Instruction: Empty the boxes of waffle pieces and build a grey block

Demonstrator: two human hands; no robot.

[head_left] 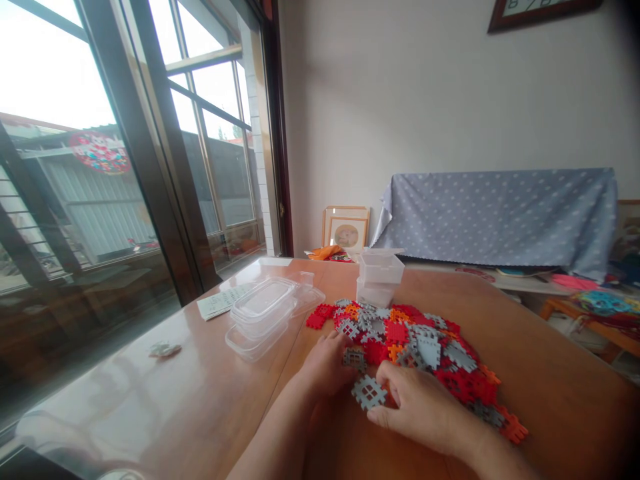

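My left hand (327, 363) is at the near-left edge of a pile of plastic interlocking tiles (397, 333), its fingers curled against a dark grey window-pattern tile (355, 361). Its thumb is mostly hidden. Just to the right, my right hand (425, 407) pinches the right edge of a lighter grey interlocking tile (369, 393) with a four-hole window pattern between thumb and forefinger. That tile lies in front of the darker one; whether they touch I cannot tell. Red, grey and orange tiles overlap in the pile beyond both hands.
Clear plastic containers (263, 303) are stacked on the wooden table (200, 393) at left, beside a paper booklet (220, 303). Translucent boxes (381, 270) stand behind the pile. A small bundle (165, 350) lies far left. Glass windows (210, 133) flank the table.
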